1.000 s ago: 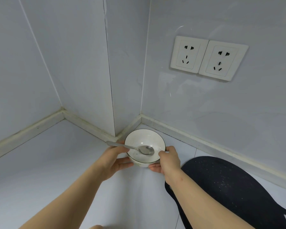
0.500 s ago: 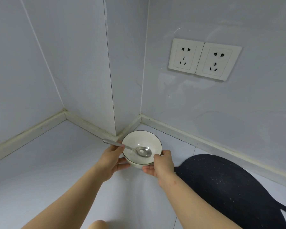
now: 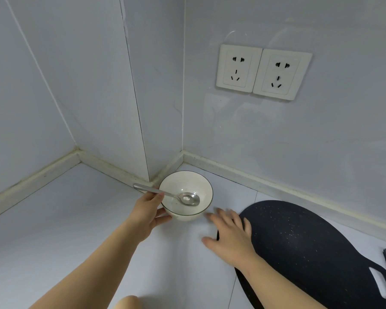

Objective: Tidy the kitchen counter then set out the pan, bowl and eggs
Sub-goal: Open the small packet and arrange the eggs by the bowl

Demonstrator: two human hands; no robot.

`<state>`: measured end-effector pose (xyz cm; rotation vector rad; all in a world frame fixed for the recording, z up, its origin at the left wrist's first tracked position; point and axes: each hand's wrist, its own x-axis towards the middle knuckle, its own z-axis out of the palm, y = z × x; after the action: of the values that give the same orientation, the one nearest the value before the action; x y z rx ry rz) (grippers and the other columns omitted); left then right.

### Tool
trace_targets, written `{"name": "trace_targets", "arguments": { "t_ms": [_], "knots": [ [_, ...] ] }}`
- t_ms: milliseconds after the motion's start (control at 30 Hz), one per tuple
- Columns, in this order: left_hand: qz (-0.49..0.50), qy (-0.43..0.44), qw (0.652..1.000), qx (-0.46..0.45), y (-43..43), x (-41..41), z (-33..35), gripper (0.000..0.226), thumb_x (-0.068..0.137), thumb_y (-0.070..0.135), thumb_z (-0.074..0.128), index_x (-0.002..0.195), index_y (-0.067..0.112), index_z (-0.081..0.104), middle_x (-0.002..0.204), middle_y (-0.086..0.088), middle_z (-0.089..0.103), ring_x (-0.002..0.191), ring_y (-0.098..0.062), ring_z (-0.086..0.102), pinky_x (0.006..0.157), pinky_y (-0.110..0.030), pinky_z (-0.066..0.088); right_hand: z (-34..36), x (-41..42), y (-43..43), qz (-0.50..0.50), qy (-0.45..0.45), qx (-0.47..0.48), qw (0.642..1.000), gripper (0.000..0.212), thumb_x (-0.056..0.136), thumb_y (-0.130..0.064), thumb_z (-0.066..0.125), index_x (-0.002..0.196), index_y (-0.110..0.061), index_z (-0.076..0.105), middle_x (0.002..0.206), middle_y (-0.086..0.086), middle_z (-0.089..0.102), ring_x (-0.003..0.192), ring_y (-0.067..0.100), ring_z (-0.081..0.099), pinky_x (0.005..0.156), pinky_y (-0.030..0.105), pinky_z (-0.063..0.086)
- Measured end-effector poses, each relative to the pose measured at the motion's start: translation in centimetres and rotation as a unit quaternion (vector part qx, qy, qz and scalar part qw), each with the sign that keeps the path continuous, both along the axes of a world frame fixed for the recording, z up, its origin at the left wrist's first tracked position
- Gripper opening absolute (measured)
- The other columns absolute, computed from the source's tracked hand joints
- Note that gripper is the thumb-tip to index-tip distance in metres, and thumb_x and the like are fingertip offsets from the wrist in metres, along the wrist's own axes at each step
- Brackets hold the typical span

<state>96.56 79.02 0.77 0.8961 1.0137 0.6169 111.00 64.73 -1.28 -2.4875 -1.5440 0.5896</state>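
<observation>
Head view: left hand point(image 3: 147, 213) grips bowl point(image 3: 184, 182); right hand point(image 3: 230, 235) spread flat, just beside it.

Left hand point(image 3: 148, 214) grips bowl point(image 3: 185, 184); right hand point(image 3: 228, 235) flat, fingers spread.

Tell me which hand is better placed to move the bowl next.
Left. The left hand grips the bowl at its near side, thumb by the spoon handle. The right hand is open, apart from the bowl, over the black board edge.
</observation>
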Motion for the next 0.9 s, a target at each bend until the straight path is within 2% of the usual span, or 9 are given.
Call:
{"name": "trace_targets", "arguments": {
  "t_ms": [67, 167, 433, 500, 567, 633, 700, 800, 900],
  "knots": [
    [0.003, 0.002, 1.000, -0.001, 0.0, 0.0, 0.0, 0.020, 0.100, 0.014, 0.040, 0.116, 0.014, 0.052, 0.113, -0.005, 0.057, 0.094, -0.028, 0.060, 0.083, -0.043, 0.052, -0.7, 0.7, -0.8, 0.022, -0.034, -0.036, 0.999, 0.060, 0.090, -0.052, 0.039, 0.145, -0.043, 0.016, 0.158, -0.012, 0.001, 0.146, 0.020, -0.009, 0.115, 0.049, -0.005],
    [0.006, 0.004, 1.000, 0.001, 0.0, 0.1, -0.2, 0.019, 0.101, 0.015, 0.039, 0.115, 0.015, 0.052, 0.110, -0.003, 0.059, 0.089, -0.026, 0.061, 0.087, -0.045, 0.049, -1.1, 1.2, -0.9, 0.025, -0.043, -0.036, 0.998, 0.057, 0.094, -0.053, 0.033, 0.146, -0.043, 0.011, 0.158, -0.010, -0.003, 0.146, 0.022, -0.013, 0.116, 0.048, -0.005],
    [0.004, 0.009, 1.000, 0.003, -0.1, 0.2, 0.0, 0.019, 0.101, 0.016, 0.039, 0.115, 0.016, 0.052, 0.112, -0.003, 0.058, 0.092, -0.026, 0.060, 0.087, -0.044, 0.049, -1.0, 2.0, 0.7, -0.027, -0.036, -0.032, 0.998, 0.058, 0.093, -0.055, 0.034, 0.146, -0.039, 0.016, 0.158, -0.009, 0.004, 0.146, 0.024, -0.006, 0.116, 0.047, 0.001],
    [0.007, 0.012, 1.000, 0.002, -0.1, 0.2, 0.0, 0.019, 0.101, 0.017, 0.039, 0.115, 0.016, 0.051, 0.115, -0.004, 0.057, 0.096, -0.028, 0.059, 0.087, -0.044, 0.049, -0.6, 1.9, 0.9, -0.057, -0.010, 0.017, 0.998, 0.053, 0.095, -0.048, 0.037, 0.145, -0.036, 0.024, 0.156, -0.008, 0.015, 0.146, 0.020, 0.003, 0.116, 0.043, 0.005],
    [0.007, 0.015, 1.000, 0.004, -0.1, 0.2, 0.0, 0.018, 0.101, 0.016, 0.039, 0.114, 0.016, 0.052, 0.114, -0.004, 0.057, 0.097, -0.029, 0.059, 0.086, -0.044, 0.049, 0.1, 1.5, 1.3, -0.126, 0.050, 0.141, 0.981, 0.042, 0.097, -0.031, 0.040, 0.139, -0.028, 0.041, 0.147, -0.006, 0.038, 0.139, 0.016, 0.026, 0.113, 0.036, 0.018],
    [0.011, 0.013, 1.000, 0.005, -0.2, 0.3, 0.0, 0.017, 0.101, 0.016, 0.040, 0.113, 0.016, 0.052, 0.109, -0.003, 0.059, 0.093, -0.027, 0.060, 0.083, -0.043, 0.051, 1.4, 0.7, 2.3, -0.204, 0.226, 0.243, 0.921, 0.036, 0.098, -0.021, 0.038, 0.131, -0.022, 0.051, 0.132, -0.006, 0.052, 0.125, 0.014, 0.044, 0.104, 0.028, 0.032],
    [0.016, 0.013, 1.000, 0.007, -0.4, 0.4, 0.1, 0.016, 0.100, 0.015, 0.040, 0.112, 0.016, 0.051, 0.100, 0.001, 0.060, 0.085, -0.024, 0.061, 0.079, -0.040, 0.052, 2.5, 0.0, 3.6, -0.239, 0.384, 0.260, 0.853, 0.033, 0.099, -0.024, 0.037, 0.129, -0.024, 0.052, 0.121, -0.007, 0.058, 0.112, 0.016, 0.054, 0.098, 0.031, 0.042],
    [0.013, 0.016, 1.000, 0.012, -0.4, 0.4, 0.1, 0.017, 0.101, 0.016, 0.039, 0.113, 0.016, 0.051, 0.097, 0.002, 0.060, 0.082, -0.021, 0.061, 0.080, -0.039, 0.051, 2.8, -0.5, 4.7, -0.239, 0.410, 0.222, 0.852, 0.034, 0.099, -0.023, 0.036, 0.130, -0.029, 0.048, 0.090, -0.009, 0.055, 0.089, 0.022, 0.059, 0.075, 0.035, 0.053],
    [0.004, 0.036, 0.999, 0.026, -0.2, 0.5, 0.3, 0.018, 0.101, 0.017, 0.038, 0.113, 0.015, 0.051, 0.104, -0.003, 0.059, 0.086, -0.024, 0.061, 0.078, -0.039, 0.052, 2.5, -1.0, 4.8, -0.258, 0.408, 0.220, 0.848, 0.040, 0.098, -0.012, 0.034, 0.132, -0.028, 0.048, 0.084, -0.009, 0.049, 0.077, 0.026, 0.059, 0.060, 0.030, 0.053]
  ]
}}
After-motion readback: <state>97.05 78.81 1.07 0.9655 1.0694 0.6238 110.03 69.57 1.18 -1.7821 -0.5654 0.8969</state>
